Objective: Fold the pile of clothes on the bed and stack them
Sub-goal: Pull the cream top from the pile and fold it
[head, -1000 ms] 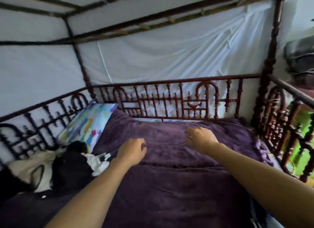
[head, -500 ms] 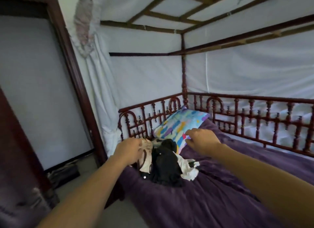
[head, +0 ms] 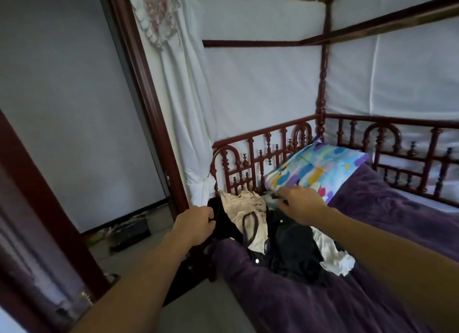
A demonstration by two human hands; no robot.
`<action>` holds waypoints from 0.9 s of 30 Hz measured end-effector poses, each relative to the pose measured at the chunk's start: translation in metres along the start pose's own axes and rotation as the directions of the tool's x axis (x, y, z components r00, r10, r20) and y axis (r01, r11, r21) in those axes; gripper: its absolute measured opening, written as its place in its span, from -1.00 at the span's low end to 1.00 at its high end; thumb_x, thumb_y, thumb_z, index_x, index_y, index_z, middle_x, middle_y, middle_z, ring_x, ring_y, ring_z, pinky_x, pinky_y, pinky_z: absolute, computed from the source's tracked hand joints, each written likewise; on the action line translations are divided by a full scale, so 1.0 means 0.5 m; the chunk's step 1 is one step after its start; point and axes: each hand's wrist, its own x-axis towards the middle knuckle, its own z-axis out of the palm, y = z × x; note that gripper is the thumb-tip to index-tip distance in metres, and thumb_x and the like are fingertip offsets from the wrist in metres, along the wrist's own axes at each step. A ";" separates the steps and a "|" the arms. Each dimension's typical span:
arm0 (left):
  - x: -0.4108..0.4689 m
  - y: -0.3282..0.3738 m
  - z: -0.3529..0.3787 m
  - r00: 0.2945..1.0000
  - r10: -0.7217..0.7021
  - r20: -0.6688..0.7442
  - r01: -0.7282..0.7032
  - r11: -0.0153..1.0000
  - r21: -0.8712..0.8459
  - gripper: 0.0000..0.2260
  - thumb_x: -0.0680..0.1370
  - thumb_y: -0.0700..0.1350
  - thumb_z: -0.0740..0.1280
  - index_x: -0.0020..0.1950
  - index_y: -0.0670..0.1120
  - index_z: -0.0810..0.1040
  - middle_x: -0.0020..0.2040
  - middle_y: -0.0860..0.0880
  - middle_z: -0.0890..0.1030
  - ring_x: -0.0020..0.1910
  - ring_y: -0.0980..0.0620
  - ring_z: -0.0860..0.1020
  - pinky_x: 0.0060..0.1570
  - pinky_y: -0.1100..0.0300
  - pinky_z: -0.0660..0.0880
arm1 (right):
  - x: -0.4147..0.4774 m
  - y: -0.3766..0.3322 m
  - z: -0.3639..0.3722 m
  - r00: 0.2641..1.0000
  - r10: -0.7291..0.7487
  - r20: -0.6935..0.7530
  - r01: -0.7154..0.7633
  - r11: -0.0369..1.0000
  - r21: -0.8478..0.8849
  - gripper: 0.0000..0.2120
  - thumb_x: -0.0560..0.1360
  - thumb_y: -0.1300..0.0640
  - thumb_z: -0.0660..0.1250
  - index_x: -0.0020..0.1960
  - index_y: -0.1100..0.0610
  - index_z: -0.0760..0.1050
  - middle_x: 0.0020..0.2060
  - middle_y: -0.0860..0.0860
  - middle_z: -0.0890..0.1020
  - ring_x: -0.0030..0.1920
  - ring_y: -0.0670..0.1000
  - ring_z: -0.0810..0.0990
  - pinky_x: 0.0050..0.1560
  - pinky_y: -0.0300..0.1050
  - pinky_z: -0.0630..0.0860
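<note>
A four-poster bed of dark red carved wood (head: 268, 144) fills the right side of a small room. A plush purple blanket (head: 372, 233) covers the mattress. Spindle railings run along the head and far side, and white fabric panels (head: 260, 84) are stretched between the posts. A white curtain with a frilled top (head: 188, 109) hangs gathered against the near post.

A pale grey wall (head: 74, 109) lies to the left, with a grey floor (head: 139, 253) below it. Some dark clutter (head: 131, 231), too blurred to identify, sits on the floor at the wall's foot. A dark wooden door frame (head: 37, 208) crosses the near left edge.

The pile of unfolded clothes (head: 285, 236) lies on the blanket at the bed's near head corner, just below a pillow with a bright blue, yellow and purple print (head: 315, 169). A cream garment with a dark strap (head: 246, 208) lies on top. Beside it is a black garment with small pale snaps (head: 293, 245), and a white satin piece (head: 330, 253) spills out to the right.

Two bare forearms reach in from below, and the hands are apart. The left hand (head: 195, 224) curls its fingers on a fold of black cloth (head: 221, 223) at the pile's left edge. The right hand (head: 301, 203) hovers palm down over the top of the pile near the pillow, fingers bent. Whether it grips anything cannot be told.
</note>
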 end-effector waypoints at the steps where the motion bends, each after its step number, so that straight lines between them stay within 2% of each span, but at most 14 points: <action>1: 0.036 -0.011 0.018 1.000 -0.002 0.010 0.002 1.000 -0.006 -0.79 0.56 0.03 0.24 0.13 0.01 0.53 0.04 -0.05 0.60 -0.01 -0.06 0.56 -0.10 0.10 0.50 | 0.032 0.012 0.032 1.000 -0.002 0.009 0.002 1.000 0.000 -0.72 0.59 -0.10 0.12 0.15 0.02 0.47 0.08 0.07 0.60 0.04 0.15 0.58 -0.08 -0.03 0.48; 3: 0.108 -0.031 0.059 0.999 0.003 0.032 -0.003 1.000 -0.013 -0.78 0.56 0.03 0.24 0.15 0.01 0.52 0.05 -0.05 0.59 0.01 -0.06 0.55 -0.10 0.10 0.49 | 0.095 0.038 0.096 1.000 -0.008 0.019 0.007 1.000 0.017 -0.72 0.58 -0.10 0.13 0.12 0.03 0.47 0.07 0.07 0.60 0.03 0.15 0.58 -0.08 -0.04 0.50; 7: 0.257 -0.065 0.143 0.993 0.008 0.114 -0.005 0.999 -0.032 -0.78 0.57 0.05 0.22 0.13 0.02 0.53 0.08 -0.03 0.58 0.04 -0.05 0.52 -0.15 0.13 0.41 | 0.222 0.095 0.226 0.998 0.037 0.047 -0.042 0.991 0.124 -0.70 0.56 -0.10 0.19 0.18 0.03 0.50 0.09 0.04 0.60 0.05 0.11 0.58 -0.13 -0.10 0.39; 10: 0.344 -0.086 0.208 0.986 -0.010 0.169 0.021 0.998 -0.063 -0.76 0.56 0.07 0.24 0.18 0.03 0.53 0.08 -0.04 0.58 0.02 -0.05 0.55 -0.07 0.11 0.49 | 0.292 0.133 0.322 0.985 0.074 0.154 -0.099 0.982 0.159 -0.73 0.57 -0.12 0.17 0.11 0.03 0.49 0.04 0.05 0.61 0.02 0.12 0.58 -0.17 -0.10 0.38; 13: 0.409 -0.105 0.271 0.974 -0.035 0.223 0.061 0.992 -0.112 -0.74 0.55 0.05 0.28 0.19 0.01 0.55 0.08 -0.06 0.60 0.04 -0.03 0.56 0.05 0.07 0.52 | 0.336 0.157 0.403 0.962 0.072 0.264 -0.118 0.980 0.162 -0.71 0.57 -0.11 0.16 0.17 0.00 0.49 0.05 0.03 0.60 0.04 0.11 0.58 -0.12 -0.05 0.50; 19: 0.534 -0.145 0.431 0.923 0.062 0.380 -0.008 0.990 -0.142 -0.76 0.55 0.01 0.27 0.17 -0.02 0.56 0.10 -0.02 0.62 0.06 -0.02 0.57 0.05 0.09 0.51 | 0.376 0.194 0.569 0.909 0.124 0.398 -0.208 0.962 0.175 -0.69 0.56 -0.12 0.18 0.21 -0.01 0.49 0.03 0.03 0.60 0.00 0.11 0.59 -0.14 -0.04 0.49; 23: 0.625 -0.153 0.565 0.839 0.190 0.509 -0.094 0.974 -0.208 -0.79 0.57 -0.01 0.23 0.12 -0.06 0.56 0.04 -0.03 0.61 0.04 -0.04 0.55 0.04 0.04 0.50 | 0.377 0.216 0.692 0.823 0.243 0.514 -0.354 0.926 0.130 -0.69 0.55 -0.10 0.18 0.21 0.00 0.50 0.04 0.04 0.60 0.00 0.12 0.59 -0.10 -0.03 0.48; 27: 0.699 -0.141 0.705 0.737 0.326 0.592 -0.199 0.942 -0.271 -0.80 0.56 -0.04 0.20 0.02 -0.09 0.56 -0.06 -0.03 0.61 -0.06 -0.02 0.56 -0.05 0.05 0.51 | 0.372 0.225 0.797 0.650 0.381 0.657 -0.540 0.840 0.047 -0.74 0.53 -0.06 0.20 0.14 0.00 0.51 0.05 0.07 0.60 0.03 0.16 0.59 -0.11 -0.01 0.47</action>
